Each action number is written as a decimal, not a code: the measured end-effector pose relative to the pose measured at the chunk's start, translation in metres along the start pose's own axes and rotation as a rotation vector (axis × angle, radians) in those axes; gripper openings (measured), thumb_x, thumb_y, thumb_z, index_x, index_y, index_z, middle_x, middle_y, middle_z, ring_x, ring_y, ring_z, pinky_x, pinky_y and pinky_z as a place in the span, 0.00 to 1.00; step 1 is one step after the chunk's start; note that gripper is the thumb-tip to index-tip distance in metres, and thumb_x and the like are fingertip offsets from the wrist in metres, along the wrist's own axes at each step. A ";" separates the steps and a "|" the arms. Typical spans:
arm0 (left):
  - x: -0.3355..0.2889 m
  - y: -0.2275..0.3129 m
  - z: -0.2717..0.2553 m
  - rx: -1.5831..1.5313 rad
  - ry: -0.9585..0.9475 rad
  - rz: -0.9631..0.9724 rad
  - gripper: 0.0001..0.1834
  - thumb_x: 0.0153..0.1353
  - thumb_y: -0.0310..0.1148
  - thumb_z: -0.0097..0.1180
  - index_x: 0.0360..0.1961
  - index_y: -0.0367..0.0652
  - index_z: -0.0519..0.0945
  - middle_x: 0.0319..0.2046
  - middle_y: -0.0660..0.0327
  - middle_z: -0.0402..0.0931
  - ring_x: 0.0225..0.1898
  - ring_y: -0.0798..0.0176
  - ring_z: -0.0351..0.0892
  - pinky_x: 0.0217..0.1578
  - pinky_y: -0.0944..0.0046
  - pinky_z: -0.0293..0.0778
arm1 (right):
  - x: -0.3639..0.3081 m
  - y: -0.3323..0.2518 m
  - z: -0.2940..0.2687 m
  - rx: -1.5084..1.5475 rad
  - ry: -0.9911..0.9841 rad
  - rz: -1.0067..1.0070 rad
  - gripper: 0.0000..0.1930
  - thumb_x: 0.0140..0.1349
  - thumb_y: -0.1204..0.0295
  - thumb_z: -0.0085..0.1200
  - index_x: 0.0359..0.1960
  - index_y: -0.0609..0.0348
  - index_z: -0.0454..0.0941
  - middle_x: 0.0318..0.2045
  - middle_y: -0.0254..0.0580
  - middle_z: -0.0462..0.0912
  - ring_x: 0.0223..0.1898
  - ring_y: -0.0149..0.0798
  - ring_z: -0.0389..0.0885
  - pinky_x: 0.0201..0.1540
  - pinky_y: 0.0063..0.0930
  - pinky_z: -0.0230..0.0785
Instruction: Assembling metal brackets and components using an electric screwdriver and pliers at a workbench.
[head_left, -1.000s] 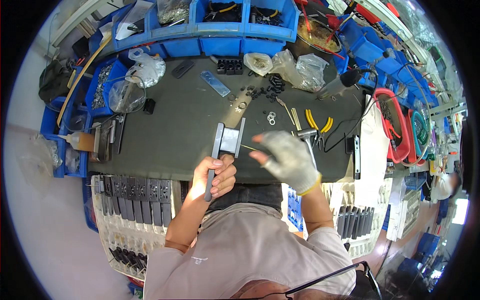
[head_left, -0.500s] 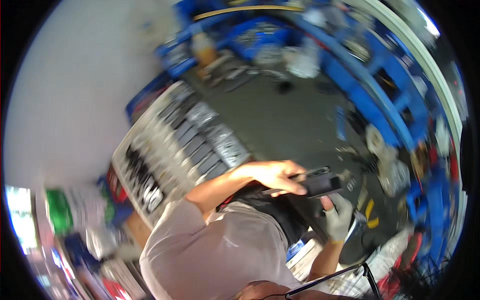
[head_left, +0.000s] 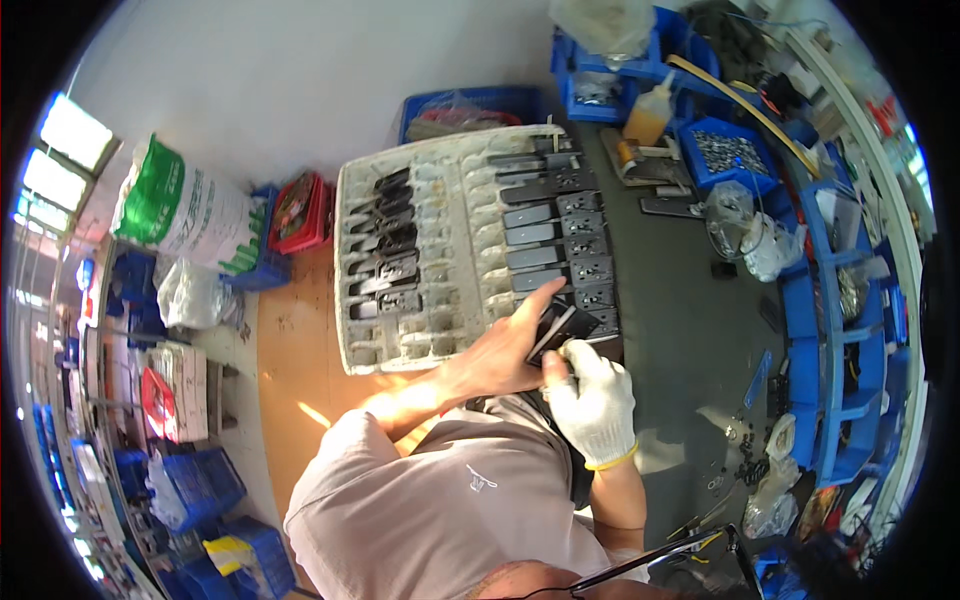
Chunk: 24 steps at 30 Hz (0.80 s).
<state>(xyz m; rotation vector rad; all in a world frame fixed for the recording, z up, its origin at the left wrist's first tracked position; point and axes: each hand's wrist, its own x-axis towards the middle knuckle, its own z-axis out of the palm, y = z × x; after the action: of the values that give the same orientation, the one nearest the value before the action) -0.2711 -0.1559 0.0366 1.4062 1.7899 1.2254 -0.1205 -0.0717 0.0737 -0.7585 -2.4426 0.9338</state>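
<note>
A dark, blocky metal fitting with a pale edge is held over the near right corner of a white foam tray. My bare left hand is closed around its left side, the thumb stretched along it. My right hand, in a white knitted glove with bare fingertips showing, pinches its near end. The fingers partly cover the fitting. Similar black fittings with grey flat plates lie in rows along the tray's right side. Smaller dark fittings fill slots on its left.
The tray rests on a dark green work surface and an orange-brown board. Blue bins line the right edge. A bin of small metal pieces and a yellowish bottle stand at the back. Left are a red basket and a sack.
The view has turned left, bringing the tray to the centre. Both hands have carried the dark fitting from over the green surface to the tray's near right corner.
</note>
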 end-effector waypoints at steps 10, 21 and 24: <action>-0.073 -0.057 -0.046 -0.104 -0.046 -0.193 0.40 0.46 0.38 0.76 0.59 0.36 0.70 0.48 0.49 0.78 0.51 0.51 0.80 0.55 0.53 0.74 | 0.007 0.019 0.051 0.217 -0.184 0.001 0.18 0.63 0.57 0.65 0.41 0.60 0.79 0.30 0.51 0.86 0.31 0.43 0.87 0.31 0.34 0.75; -0.087 -0.037 -0.056 0.284 0.446 0.272 0.34 0.53 0.30 0.72 0.60 0.34 0.71 0.53 0.46 0.77 0.52 0.45 0.79 0.52 0.52 0.75 | 0.030 0.022 0.121 1.060 -0.331 0.626 0.11 0.70 0.65 0.58 0.40 0.61 0.77 0.25 0.38 0.82 0.21 0.29 0.79 0.25 0.21 0.71; -0.118 -0.027 -0.031 -0.094 0.348 0.275 0.12 0.56 0.27 0.69 0.39 0.35 0.82 0.33 0.54 0.83 0.34 0.53 0.83 0.39 0.58 0.78 | 0.036 0.013 0.151 1.014 -0.374 0.634 0.09 0.71 0.66 0.55 0.39 0.59 0.74 0.26 0.41 0.83 0.22 0.30 0.80 0.25 0.23 0.73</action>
<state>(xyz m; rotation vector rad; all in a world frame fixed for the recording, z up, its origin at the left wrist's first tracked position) -0.2736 -0.2781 0.0125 1.4910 1.7684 1.7663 -0.2265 -0.1126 -0.0331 -0.9886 -1.5496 2.4363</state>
